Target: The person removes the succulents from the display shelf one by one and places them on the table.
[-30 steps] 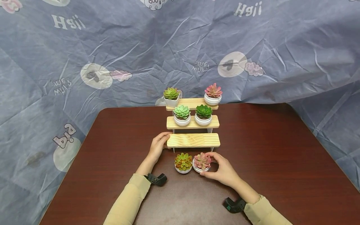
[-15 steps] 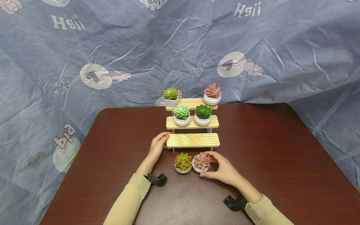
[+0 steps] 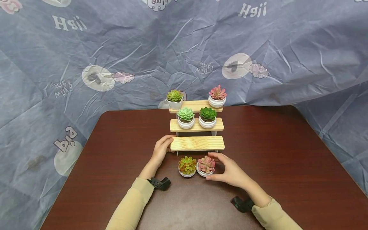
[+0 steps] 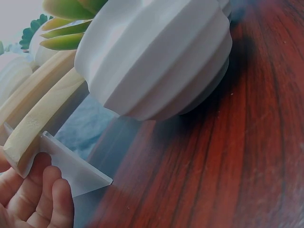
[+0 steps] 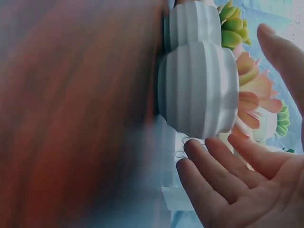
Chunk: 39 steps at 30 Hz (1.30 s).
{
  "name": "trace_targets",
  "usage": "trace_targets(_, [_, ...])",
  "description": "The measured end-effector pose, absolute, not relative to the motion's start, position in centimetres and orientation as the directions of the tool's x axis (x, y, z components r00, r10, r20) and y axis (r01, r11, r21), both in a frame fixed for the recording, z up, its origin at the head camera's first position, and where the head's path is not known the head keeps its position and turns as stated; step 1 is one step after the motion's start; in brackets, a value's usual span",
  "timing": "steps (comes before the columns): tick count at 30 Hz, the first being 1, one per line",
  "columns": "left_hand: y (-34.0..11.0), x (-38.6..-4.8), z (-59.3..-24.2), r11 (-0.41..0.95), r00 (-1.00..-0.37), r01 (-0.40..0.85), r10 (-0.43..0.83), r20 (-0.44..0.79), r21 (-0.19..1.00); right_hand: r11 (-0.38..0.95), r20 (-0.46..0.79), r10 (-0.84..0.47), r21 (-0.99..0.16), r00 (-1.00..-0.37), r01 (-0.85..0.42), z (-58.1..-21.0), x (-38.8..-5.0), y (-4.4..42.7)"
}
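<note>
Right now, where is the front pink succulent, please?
In the head view, the front pink succulent stands on the table before the bottom shelf, right of the orange-tinged succulent, beside the right hand.

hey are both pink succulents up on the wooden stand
No, the rear pink succulent sits on the top shelf, but the front pink succulent stands on the table.

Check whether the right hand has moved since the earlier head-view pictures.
Yes, slightly: the right hand has shifted forward, now closer to the front edge of the bottom shelf.
</note>
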<state>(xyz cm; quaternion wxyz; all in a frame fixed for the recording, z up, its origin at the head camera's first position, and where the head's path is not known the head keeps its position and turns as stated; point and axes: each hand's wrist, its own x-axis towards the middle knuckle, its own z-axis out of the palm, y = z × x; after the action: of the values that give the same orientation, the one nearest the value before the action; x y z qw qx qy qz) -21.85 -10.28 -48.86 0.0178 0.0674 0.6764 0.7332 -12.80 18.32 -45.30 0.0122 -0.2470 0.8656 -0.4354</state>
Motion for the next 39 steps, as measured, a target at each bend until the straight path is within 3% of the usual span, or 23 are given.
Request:
trace_targets(7, [-10.4, -21.9, -48.8, -0.081, -0.989, 0.046, 0.133, 0.057, 0.996, 0.427, 0.24, -0.425, -0.797, -0.873, -0.427, -44.0, -13.3, 18.5])
trace_targets(17, [-10.2, -20.5, -46.3, -0.059, -0.985, 0.063, 0.155, 0.071, 0.996, 0.366, 0.239, -0.339, -0.857, -0.91, -0.362, -39.2, -12.7, 17.6])
trace_targets(29, [-10.2, -20.6, -46.4, -0.074, -0.984, 0.067, 0.163, 0.078, 0.995, 0.247, 0.349, -0.181, -0.889, -0.92, -0.386, -38.6, -14.2, 17.6])
trace_targets(39, [-10.2, -20.5, -46.2, -0.046, -0.986, 0.071, 0.147, 0.077, 0.996, 0.255, 0.359, -0.077, -0.895, -0.93, -0.366, -37.8, -15.5, 17.1])
